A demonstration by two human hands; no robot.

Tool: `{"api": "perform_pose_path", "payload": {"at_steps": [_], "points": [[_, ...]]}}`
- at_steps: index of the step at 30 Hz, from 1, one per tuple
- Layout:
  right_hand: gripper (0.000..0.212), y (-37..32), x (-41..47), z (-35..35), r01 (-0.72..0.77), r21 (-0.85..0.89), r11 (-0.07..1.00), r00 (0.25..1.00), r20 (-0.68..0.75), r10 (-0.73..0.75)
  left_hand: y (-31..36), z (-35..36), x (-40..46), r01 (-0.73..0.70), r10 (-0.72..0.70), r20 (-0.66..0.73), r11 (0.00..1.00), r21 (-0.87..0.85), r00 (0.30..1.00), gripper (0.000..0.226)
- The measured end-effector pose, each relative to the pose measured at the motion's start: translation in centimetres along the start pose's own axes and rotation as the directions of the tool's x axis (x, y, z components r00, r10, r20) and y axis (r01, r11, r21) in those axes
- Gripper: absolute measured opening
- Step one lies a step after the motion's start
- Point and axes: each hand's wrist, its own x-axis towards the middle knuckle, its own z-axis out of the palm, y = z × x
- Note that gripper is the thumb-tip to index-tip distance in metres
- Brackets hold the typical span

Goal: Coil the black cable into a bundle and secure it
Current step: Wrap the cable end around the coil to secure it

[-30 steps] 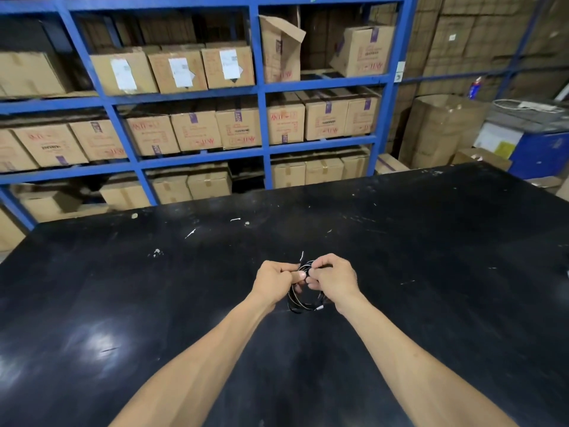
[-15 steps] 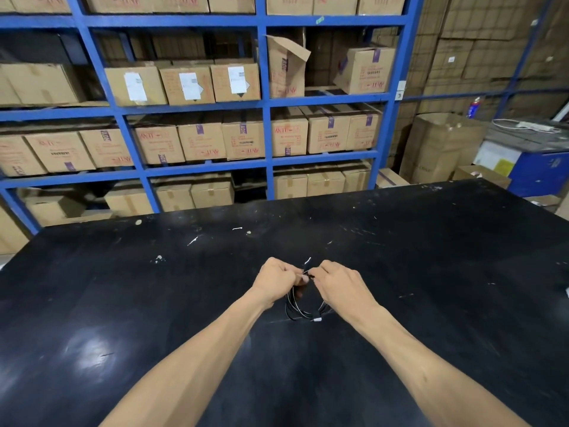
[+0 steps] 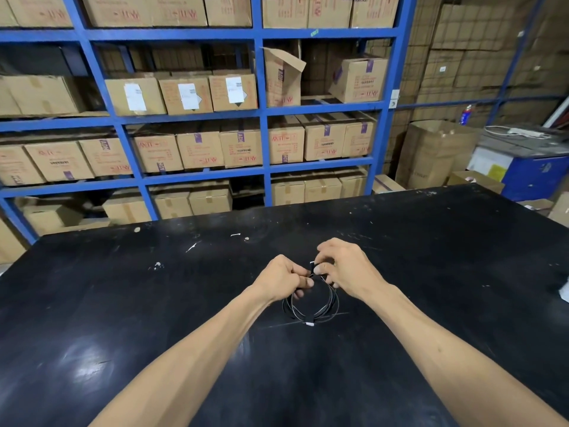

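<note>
A thin black cable (image 3: 328, 308) is wound into a small round coil of several loops, hanging just over the black table (image 3: 154, 318) at its middle. A small white piece shows at the coil's bottom. My left hand (image 3: 281, 280) pinches the top of the coil from the left. My right hand (image 3: 345, 266) pinches the same spot from the right, its fingertips on a small black-and-white tie or cable end at the top of the loops. The two hands nearly touch. Their fingers hide how the tie sits on the cable.
Blue metal shelving (image 3: 261, 118) full of cardboard boxes stands behind the table's far edge. A large brown box (image 3: 431, 155) and a blue bin (image 3: 532, 174) stand at the back right. White scuffs and specks mark the tabletop.
The camera has tilted up a little. My right hand has lifted and turned at the top of the coil, and the loops hang a bit wider and rounder below the hands.
</note>
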Motion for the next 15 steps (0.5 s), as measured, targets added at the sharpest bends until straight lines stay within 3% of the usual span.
{"api": "perform_pose_path", "payload": {"at_steps": [4, 7, 9, 12, 15], "points": [[0.031, -0.2, 0.4, -1.1, -0.055, 0.035, 0.998, 0.980, 0.195, 0.048, 0.4, -0.4, -0.1, -0.010, 0.010, 0.014, 1.000, 0.015, 1.000, 0.009], [0.014, -0.5, 0.6, -0.7, -0.043, -0.155, 0.987, 0.989, 0.131, 0.063, 0.7, -0.3, -0.5, -0.027, 0.027, 0.003, 0.996, -0.090, 1.000, 0.008], [0.017, -0.4, 0.6, 0.0, -0.103, -0.166, 0.981, 0.993, 0.038, 0.111, 0.5, -0.7, -0.8, -0.001, -0.004, -0.028, 0.981, -0.194, 1.000, 0.027], [0.022, 1.0, 0.6, 0.6, -0.266, 0.024, 0.964, 0.959, -0.098, 0.267, -0.5, -1.7, -1.2, 0.080, -0.078, 0.019, 0.942, -0.326, 0.997, 0.046], [0.019, 2.8, 0.7, 1.2, -0.355, 0.313, 0.881, 0.911, -0.095, 0.401, -1.8, -1.9, -1.8, 0.131, -0.105, 0.078, 0.828, -0.546, 0.991, 0.032]]}}
